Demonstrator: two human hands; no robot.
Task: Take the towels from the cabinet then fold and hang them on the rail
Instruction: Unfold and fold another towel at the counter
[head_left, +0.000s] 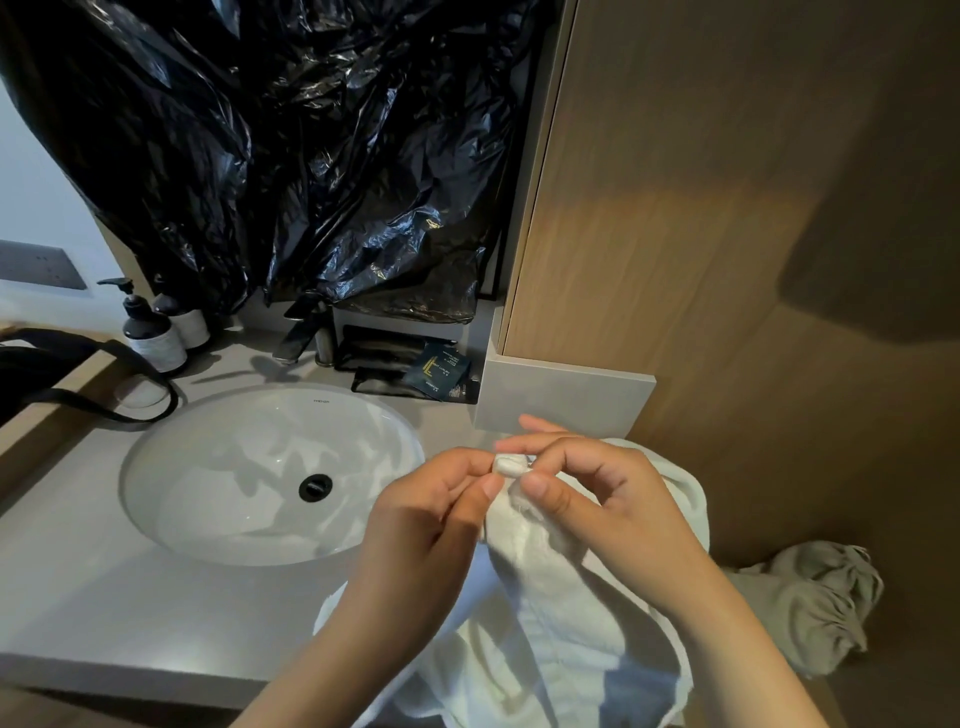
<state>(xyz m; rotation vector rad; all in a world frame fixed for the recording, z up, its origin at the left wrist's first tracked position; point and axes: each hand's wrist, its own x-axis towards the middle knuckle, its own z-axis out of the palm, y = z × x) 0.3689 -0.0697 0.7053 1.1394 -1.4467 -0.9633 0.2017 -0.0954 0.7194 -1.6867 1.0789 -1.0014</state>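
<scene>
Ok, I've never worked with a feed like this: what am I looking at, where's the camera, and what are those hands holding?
There is no machine here: a person wears one wide-angle camera on the head, looking down at their own bare hands. The left hand and right hand both pinch a corner of a white towel, which hangs down in front of the counter. The counter holds a round sink, pump bottles, a tap and dark sachets. Black plastic sheeting hangs behind. Another crumpled cloth lies lower right.

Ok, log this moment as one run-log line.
stage: squaring towel corner | left hand: pinching white towel | right hand: pinching same corner | towel: hanging past sink counter edge | rail: not in view
</scene>
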